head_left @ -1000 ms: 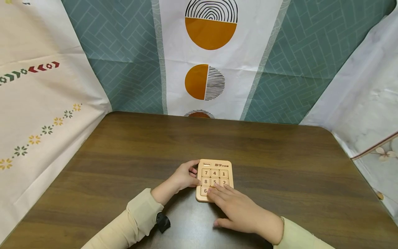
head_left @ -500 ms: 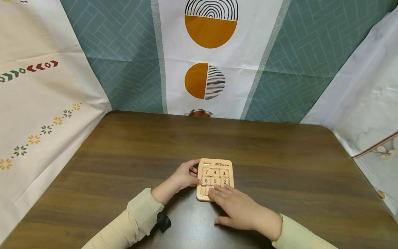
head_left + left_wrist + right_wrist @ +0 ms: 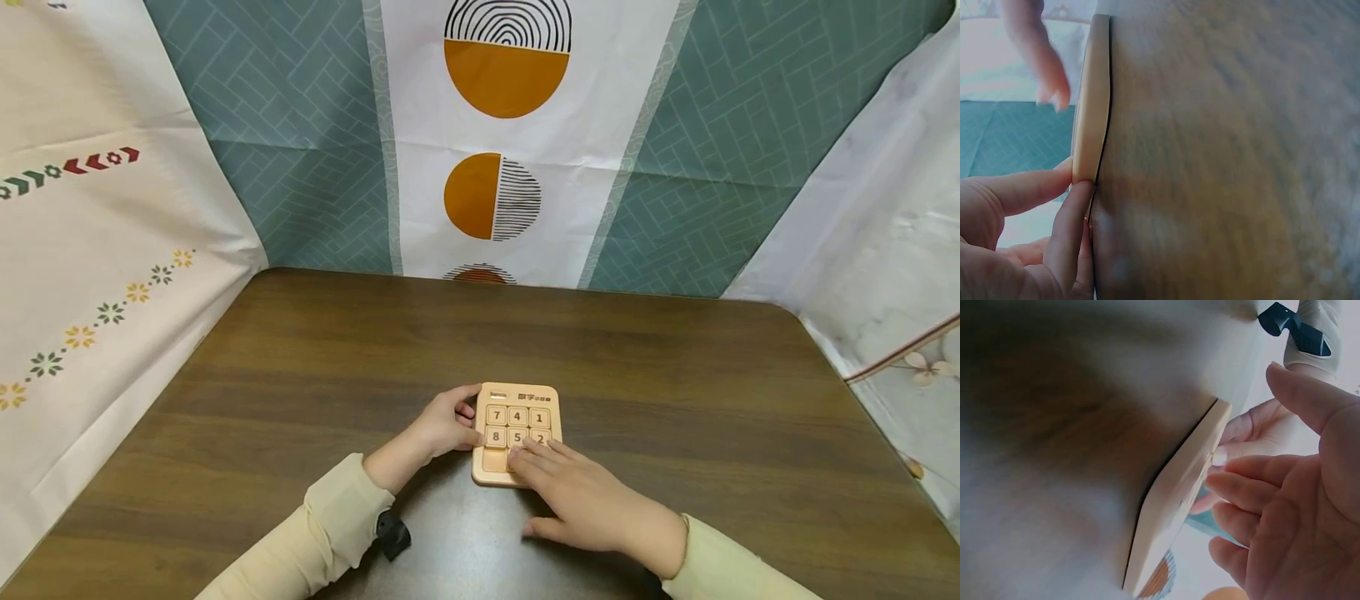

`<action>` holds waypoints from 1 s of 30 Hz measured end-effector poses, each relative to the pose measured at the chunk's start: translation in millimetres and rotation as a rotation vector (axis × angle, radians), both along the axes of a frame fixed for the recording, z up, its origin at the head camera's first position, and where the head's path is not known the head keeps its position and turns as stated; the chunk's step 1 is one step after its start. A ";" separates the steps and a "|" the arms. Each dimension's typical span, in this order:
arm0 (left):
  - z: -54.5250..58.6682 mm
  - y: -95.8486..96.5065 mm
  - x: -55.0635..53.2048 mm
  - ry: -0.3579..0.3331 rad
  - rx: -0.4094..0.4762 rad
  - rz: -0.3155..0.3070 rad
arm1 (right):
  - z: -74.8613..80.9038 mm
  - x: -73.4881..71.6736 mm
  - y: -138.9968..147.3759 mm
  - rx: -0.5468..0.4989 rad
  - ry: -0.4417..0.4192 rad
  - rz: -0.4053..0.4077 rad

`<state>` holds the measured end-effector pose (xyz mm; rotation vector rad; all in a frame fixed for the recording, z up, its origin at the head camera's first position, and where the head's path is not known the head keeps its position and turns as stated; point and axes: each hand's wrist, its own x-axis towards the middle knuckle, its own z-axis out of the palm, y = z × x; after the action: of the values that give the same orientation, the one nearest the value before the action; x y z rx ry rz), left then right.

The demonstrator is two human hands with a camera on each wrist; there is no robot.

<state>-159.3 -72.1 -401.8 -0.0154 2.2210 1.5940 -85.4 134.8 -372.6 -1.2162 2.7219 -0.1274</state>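
A pale wooden number slide puzzle [image 3: 517, 395] lies flat on the table. Its visible tiles read 7, 4, 1 in the top row and 8, 5, 2 below; the lower left cell is a bare slot. At the left edge, my left hand [image 3: 437, 425] grips the frame; in the left wrist view its fingers [image 3: 1069, 225] pinch the rim [image 3: 1092, 94]. My right hand [image 3: 581, 496] lies over the lower right tiles with straight fingers, hiding most of the bottom row. The right wrist view has its fingertips [image 3: 1222, 481] at the puzzle's face.
The dark wooden table [image 3: 337, 333] extends around the puzzle on all sides. A patterned teal and white cloth [image 3: 315, 167] hangs behind it, with pale cloths at left and right. A black strap piece [image 3: 392, 535] sits by the left cuff.
The tile marked 6 has slid right out of the lower left cell, leaving that slot bare. My right hand has shifted slightly right with it; the left hand stays put.
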 end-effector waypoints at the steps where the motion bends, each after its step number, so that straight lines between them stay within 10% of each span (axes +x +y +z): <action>1: -0.4 0.2 0.4 0.000 -0.001 -0.001 | -0.9 -2.1 -3.1 0.004 -0.008 -0.002; 30: 0.5 -1.7 1.4 0.018 -0.002 -0.010 | 4.5 1.0 -19.1 0.006 -0.110 0.031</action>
<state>-157.9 -73.8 -401.4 0.0094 2.2329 1.5933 -84.4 115.7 -368.1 -1.2121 2.6069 -0.1769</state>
